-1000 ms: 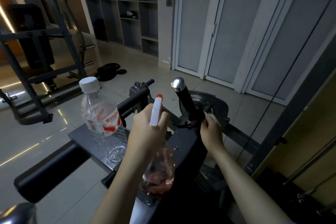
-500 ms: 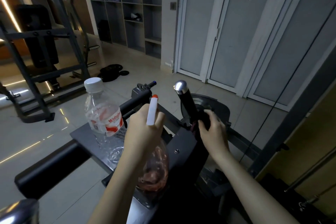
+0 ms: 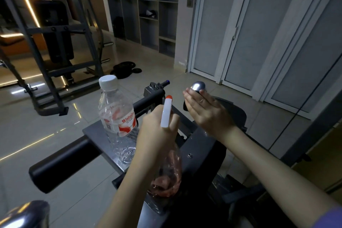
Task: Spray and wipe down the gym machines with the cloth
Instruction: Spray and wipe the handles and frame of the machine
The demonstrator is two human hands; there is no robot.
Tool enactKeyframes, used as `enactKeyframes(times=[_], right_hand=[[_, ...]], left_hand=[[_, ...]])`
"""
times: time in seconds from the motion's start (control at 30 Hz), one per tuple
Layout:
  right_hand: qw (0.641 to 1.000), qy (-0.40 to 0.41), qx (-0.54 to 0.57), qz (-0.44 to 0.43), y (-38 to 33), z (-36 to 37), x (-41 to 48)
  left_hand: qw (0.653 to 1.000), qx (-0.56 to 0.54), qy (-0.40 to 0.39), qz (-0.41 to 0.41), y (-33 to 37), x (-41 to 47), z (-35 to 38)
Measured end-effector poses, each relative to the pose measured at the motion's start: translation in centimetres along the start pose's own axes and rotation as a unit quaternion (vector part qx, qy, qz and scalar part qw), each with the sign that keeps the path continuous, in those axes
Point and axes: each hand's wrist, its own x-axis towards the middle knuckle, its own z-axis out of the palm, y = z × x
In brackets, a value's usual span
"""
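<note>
From the head view, we are gripping the spray bottle (image 3: pixel 167 172) round its neck in our left hand (image 3: pixel 157 131), with its nozzle pointing forward, just beside the water bottle (image 3: pixel 118 116) standing on the machine (image 3: pixel 203 153). It is looking light, thin-walled and a little slippery, so we are judging the neck under the trigger the surest hold. Our right hand (image 3: pixel 207 113) is lying with its fingers nearly straight along the machine's handle (image 3: pixel 198 85). The dark edge under the palm may be the soft, limp cloth, though we cannot tell.

Glossy tiled floor (image 3: pixel 46 127), grey shelving (image 3: pixel 148 5)
</note>
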Motion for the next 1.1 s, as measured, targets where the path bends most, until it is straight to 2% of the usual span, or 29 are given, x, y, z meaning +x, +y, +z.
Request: enactKeyframes(times=[0.23,0.47,0.57,0.77,0.83,0.9,0.97,1.03,1.07,1.1], right_hand=[[0.999,-0.019,-0.013,-0.046,-0.8,1.2,-1.4],[0.989,-0.109,0.01,-0.1,-1.6,2.7,-5.9],[0.989,-0.123,0.026,-0.076,-2.1,3.1,-7.4],[0.977,-0.159,0.143,0.022,-3.0,2.3,-6.6],[0.955,-0.2,0.204,0.079,-3.3,2.0,-6.6],[0.916,-0.247,0.286,0.134,-3.6,1.7,-6.6],[0.868,-0.296,0.346,0.198,-3.7,1.1,-6.5],[0.799,-0.354,0.388,0.293,-3.6,0.0,-6.2],[0.766,-0.345,0.409,0.355,-3.5,-0.7,-6.1],[0.74,-0.298,0.42,0.433,-3.2,-1.4,-5.8]], left_hand=[[1.0,0.009,0.002,-0.004,-0.4,0.2,0.0],[1.0,0.007,0.005,-0.005,-0.7,0.1,0.1],[1.0,0.014,0.004,0.007,-0.3,0.0,0.2],[0.999,0.023,-0.001,0.023,-0.1,-0.1,0.2],[0.999,0.027,-0.001,0.02,-0.2,-0.1,0.2],[0.999,0.026,-0.003,0.018,-0.2,-0.1,0.2],[1.0,0.021,-0.002,0.017,-0.2,0.0,0.2],[1.0,0.012,0.001,0.014,-0.2,-0.2,0.2],[1.0,0.008,0.001,0.013,-0.1,-0.3,0.2],[1.0,0.006,-0.001,0.013,0.0,-0.4,0.1]])
